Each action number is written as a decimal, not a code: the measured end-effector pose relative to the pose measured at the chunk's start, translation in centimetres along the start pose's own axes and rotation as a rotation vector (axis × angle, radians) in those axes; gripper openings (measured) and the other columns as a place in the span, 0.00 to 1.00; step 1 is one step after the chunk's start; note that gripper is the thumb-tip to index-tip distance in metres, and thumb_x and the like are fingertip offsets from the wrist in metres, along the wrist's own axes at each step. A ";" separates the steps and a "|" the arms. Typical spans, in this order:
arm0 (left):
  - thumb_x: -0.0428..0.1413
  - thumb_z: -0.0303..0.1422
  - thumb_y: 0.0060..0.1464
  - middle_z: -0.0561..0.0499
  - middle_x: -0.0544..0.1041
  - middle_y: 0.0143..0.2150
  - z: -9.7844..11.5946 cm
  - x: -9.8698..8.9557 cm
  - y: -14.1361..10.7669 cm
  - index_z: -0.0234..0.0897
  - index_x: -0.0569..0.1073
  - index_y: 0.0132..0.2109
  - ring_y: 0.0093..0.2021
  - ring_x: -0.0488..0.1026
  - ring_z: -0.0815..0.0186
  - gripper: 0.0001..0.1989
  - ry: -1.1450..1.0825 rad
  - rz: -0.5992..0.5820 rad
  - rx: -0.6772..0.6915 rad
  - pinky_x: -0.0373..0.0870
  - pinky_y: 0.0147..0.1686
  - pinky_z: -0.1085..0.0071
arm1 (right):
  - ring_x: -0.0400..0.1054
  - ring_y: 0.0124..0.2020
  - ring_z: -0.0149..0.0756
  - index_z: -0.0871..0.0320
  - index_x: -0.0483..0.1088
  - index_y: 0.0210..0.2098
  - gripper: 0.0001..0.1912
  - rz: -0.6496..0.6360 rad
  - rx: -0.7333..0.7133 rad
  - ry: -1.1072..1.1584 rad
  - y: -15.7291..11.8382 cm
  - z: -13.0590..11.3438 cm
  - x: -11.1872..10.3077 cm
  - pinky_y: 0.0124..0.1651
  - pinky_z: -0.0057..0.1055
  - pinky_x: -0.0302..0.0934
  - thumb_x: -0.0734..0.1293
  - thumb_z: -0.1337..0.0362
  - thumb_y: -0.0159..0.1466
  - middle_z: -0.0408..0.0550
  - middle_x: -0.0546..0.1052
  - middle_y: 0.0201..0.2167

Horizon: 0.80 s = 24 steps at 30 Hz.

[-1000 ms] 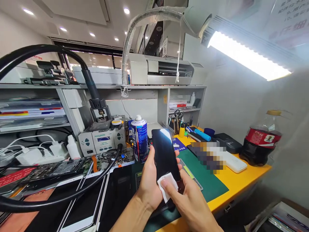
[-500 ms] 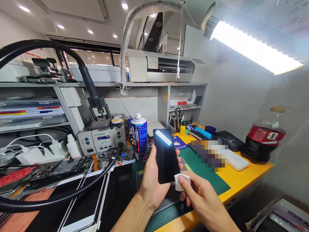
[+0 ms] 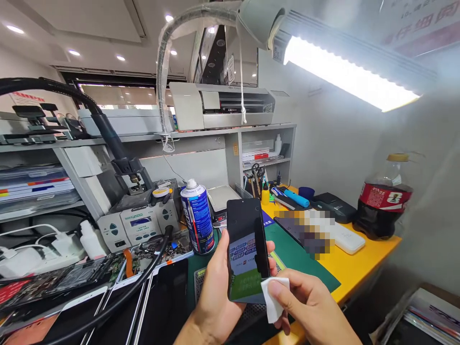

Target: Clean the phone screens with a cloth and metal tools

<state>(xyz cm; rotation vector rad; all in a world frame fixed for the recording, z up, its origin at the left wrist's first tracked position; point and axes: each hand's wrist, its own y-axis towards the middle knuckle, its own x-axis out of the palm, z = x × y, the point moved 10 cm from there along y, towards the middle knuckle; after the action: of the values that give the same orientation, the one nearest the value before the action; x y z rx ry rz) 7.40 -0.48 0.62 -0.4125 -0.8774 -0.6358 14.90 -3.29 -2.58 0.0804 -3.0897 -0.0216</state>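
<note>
A black smartphone [image 3: 247, 249] stands tilted in my left hand [image 3: 214, 287], its screen toward me and reflecting printed signs. The thumb lies along its left edge, and fingertips show at the right edge. Between the thumb and fingers of my right hand [image 3: 309, 302] is a folded white wipe [image 3: 275, 299]. The wipe touches the phone's lower right edge. Beneath both hands is a green mat [image 3: 305, 261] with a perforated plate [image 3: 199, 282] on it, largely hidden by the phone and hands.
A blue spray can [image 3: 198, 218] stands left of the phone, before a grey rework station [image 3: 142, 223]. Several tablets [image 3: 167, 297] and circuit boards lie at left, crossed by a black hose. At right are a white power bank [image 3: 345, 237] and a cola bottle [image 3: 383, 201]. A lamp [image 3: 345, 67] hangs overhead.
The phone has tilted, so its reflection changed from the lamp to printed signs. The wipe shows larger, still at the lower right edge. The view has turned slightly.
</note>
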 end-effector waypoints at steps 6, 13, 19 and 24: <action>0.47 0.51 0.62 0.36 0.80 0.41 -0.4 -0.7 0.4 0.24 0.76 0.50 0.41 0.77 0.54 0.31 -0.027 0.060 -0.017 0.71 0.46 0.59 | 0.57 0.16 0.23 0.58 0.61 0.24 0.25 0.078 -0.024 0.076 1.8 -0.8 -1.5 0.18 0.21 0.51 0.73 0.45 0.54 0.37 0.67 0.17; 0.47 0.50 0.62 0.41 0.82 0.37 0.5 -2.1 0.7 0.29 0.76 0.49 0.34 0.79 0.58 0.28 0.008 0.232 0.002 0.73 0.37 0.65 | 0.63 0.23 0.28 0.57 0.63 0.34 0.20 -0.031 -0.143 0.079 5.7 -5.5 -1.8 0.24 0.24 0.57 0.74 0.52 0.56 0.38 0.69 0.24; 0.39 0.60 0.58 0.39 0.80 0.27 0.1 -3.6 1.1 0.24 0.79 0.39 0.22 0.77 0.61 0.41 0.105 0.278 -0.161 0.67 0.23 0.71 | 0.57 0.20 0.25 0.58 0.66 0.34 0.21 -0.245 -0.158 -0.001 10.2 -9.4 -1.4 0.19 0.21 0.48 0.77 0.55 0.52 0.37 0.69 0.23; 0.34 0.60 0.59 0.40 0.79 0.24 0.4 -4.2 1.4 0.19 0.79 0.39 0.22 0.78 0.59 0.47 0.086 0.289 -0.165 0.69 0.26 0.69 | 0.59 0.22 0.27 0.61 0.68 0.28 0.19 -0.345 -0.175 -0.027 12.3 -10.2 -0.7 0.22 0.24 0.55 0.73 0.50 0.56 0.39 0.69 0.21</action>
<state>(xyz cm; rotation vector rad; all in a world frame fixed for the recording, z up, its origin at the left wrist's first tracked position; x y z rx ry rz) 6.10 2.23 -2.66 -0.6432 -0.6691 -0.4564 15.51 8.93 7.71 0.6064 -3.0412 -0.3072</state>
